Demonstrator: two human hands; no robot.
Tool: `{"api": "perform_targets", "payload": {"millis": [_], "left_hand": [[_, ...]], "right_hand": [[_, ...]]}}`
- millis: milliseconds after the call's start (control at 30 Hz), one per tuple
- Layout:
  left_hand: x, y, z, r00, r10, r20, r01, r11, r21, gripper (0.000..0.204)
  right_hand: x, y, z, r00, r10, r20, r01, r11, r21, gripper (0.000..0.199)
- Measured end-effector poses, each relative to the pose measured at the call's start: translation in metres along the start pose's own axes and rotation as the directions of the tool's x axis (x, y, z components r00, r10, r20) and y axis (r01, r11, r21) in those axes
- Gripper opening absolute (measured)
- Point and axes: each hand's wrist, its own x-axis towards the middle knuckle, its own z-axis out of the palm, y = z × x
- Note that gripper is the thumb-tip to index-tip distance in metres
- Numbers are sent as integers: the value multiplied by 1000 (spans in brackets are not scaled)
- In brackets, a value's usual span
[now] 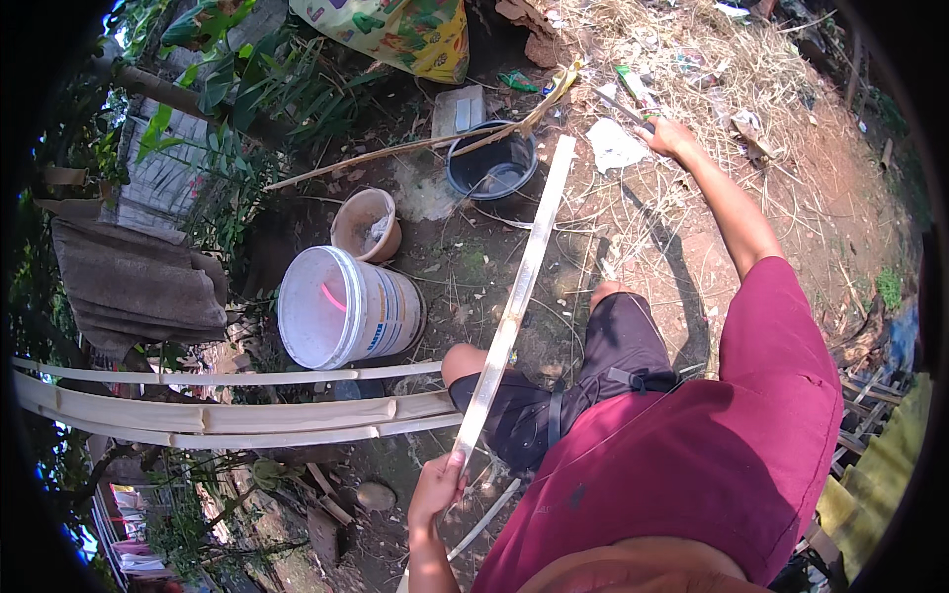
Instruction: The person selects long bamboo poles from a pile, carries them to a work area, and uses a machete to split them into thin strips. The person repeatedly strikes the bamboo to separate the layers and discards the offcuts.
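My left hand (437,486) grips the near end of a long pale bamboo strip (519,292) that runs up and away across my knee toward the dark bucket. My right hand (668,135) is stretched out far ahead, closed on the handle of a knife (625,107) whose blade points left over the dry grass. I am seated in a maroon shirt and dark shorts, knees drawn up.
A white plastic bucket (341,308) lies on its side at left, a clay-coloured pot (367,225) behind it, and a dark bucket (491,163) with water beyond. Split bamboo lengths (227,415) lie stacked at lower left. A long stick (395,150) crosses the dark bucket.
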Motion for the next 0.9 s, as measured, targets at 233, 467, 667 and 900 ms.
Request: {"api": "perform_targets", "payload": {"millis": [233, 467, 667, 900], "left_hand": [[-1, 69, -27, 997, -26, -73, 43, 970, 237, 52], [-45, 183, -25, 830, 523, -191, 15, 322, 947, 47], [-27, 254, 10, 742, 665, -85, 68, 52, 996, 38], [19, 305, 88, 553, 774, 308, -167, -259, 951, 30]], "right_hand": [[-59, -63, -32, 903, 3, -430, 245, 819, 519, 51], [-139, -154, -20, 817, -560, -134, 521, 618, 589, 62], [-186, -126, 31, 692, -710, 127, 371, 502, 781, 69], [-246, -30, 68, 950, -306, 62, 53, 353, 934, 43]]}}
